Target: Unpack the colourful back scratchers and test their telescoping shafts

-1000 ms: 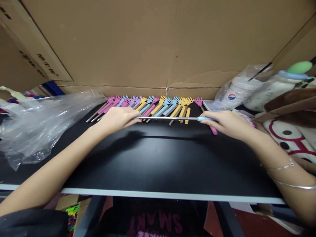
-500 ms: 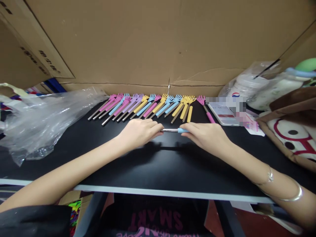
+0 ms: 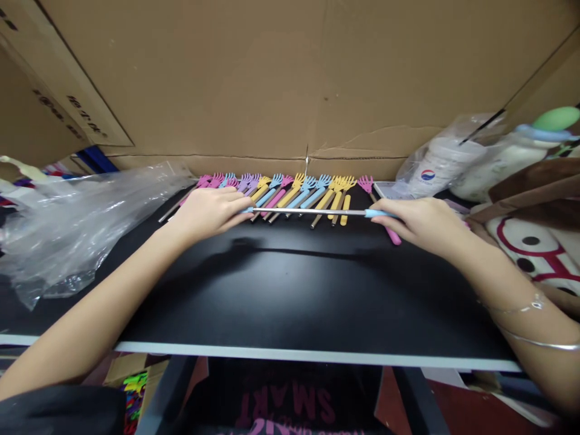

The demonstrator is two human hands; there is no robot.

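Observation:
Between my two hands stretches a telescopic back scratcher point(image 3: 312, 211), its thin metal rod drawn out long and level above the table. My left hand point(image 3: 211, 211) is closed on its left end, where a bit of light blue shows; the rest of that end is hidden in the fingers. On the right, my right hand point(image 3: 423, 223) grips the light blue handle. Behind the rod lies a row of back scratchers point(image 3: 276, 190) with claw heads in pink, blue, purple and yellow. A pink back scratcher point(image 3: 366, 183) lies apart at the row's right, partly behind my right hand.
Clear plastic bags point(image 3: 90, 223) lie on the black table point(image 3: 290, 302) at left. A cardboard wall point(image 3: 226, 78) stands behind. At right are a bagged white cup point(image 3: 441, 166), a bottle point(image 3: 507, 157), and a brown bag point(image 3: 534, 241). My right hand largely covers a phone.
My hands have moved apart and slightly up, my left to the left and my right to the right. The metal rod between them has become much longer.

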